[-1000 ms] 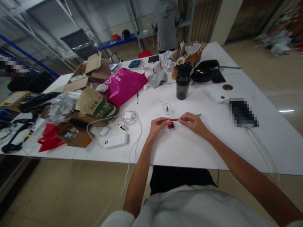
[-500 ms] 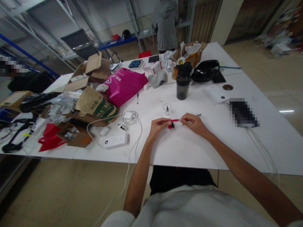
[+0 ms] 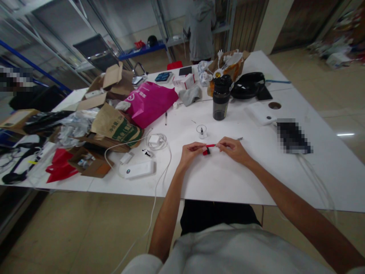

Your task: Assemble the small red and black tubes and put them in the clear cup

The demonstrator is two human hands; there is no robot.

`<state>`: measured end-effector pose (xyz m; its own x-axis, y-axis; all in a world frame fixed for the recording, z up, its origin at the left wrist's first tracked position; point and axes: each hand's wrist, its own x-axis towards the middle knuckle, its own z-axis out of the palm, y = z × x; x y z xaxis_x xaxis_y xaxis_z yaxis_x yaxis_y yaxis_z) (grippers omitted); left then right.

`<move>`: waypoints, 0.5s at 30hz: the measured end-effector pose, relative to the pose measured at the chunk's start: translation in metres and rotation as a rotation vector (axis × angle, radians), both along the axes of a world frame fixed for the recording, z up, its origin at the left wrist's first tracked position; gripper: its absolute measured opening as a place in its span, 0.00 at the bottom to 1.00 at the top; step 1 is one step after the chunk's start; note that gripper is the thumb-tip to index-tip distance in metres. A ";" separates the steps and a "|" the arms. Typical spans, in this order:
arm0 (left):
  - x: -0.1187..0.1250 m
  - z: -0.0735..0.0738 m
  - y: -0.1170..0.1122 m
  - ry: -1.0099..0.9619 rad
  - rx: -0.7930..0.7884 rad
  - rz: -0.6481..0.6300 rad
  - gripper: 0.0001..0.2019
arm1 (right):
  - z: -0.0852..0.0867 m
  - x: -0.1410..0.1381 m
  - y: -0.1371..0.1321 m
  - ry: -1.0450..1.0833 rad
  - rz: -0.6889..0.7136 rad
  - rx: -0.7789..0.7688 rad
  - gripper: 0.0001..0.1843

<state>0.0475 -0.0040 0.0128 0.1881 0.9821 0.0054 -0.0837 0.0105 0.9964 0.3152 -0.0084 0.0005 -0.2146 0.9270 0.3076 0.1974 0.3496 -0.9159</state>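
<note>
A thin red rod [image 3: 211, 145], too small to name more exactly, spans the gap between my two hands above the white table. The fingertips of my left hand [image 3: 191, 152] pinch its left end. On the other end the fingers of my right hand [image 3: 232, 147] are closed. Just below the rod, by my left fingertips, is a small red and black piece [image 3: 206, 152]; whether it is held or lies on the table I cannot tell. Beyond the hands stands a small clear round cup [image 3: 201, 131] with a dark pointed thing in it. A small metallic piece [image 3: 240, 139] lies behind my right hand.
A dark bottle [image 3: 221, 98] stands past the cup. To the left are a white power bank [image 3: 139, 169], a coiled white cable [image 3: 156, 141], a pink bag [image 3: 151, 101] and cardboard boxes [image 3: 92, 165]. Another white power bank [image 3: 261, 113] lies right. A person [image 3: 200, 30] stands behind the table.
</note>
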 end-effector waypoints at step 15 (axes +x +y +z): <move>0.000 -0.002 0.001 -0.017 -0.026 0.057 0.19 | 0.001 -0.005 -0.001 0.106 -0.052 -0.059 0.25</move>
<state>0.0480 -0.0032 0.0108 0.1319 0.9911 -0.0175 -0.1013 0.0311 0.9944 0.3103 -0.0098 0.0020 -0.1353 0.9532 0.2705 0.1148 0.2863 -0.9512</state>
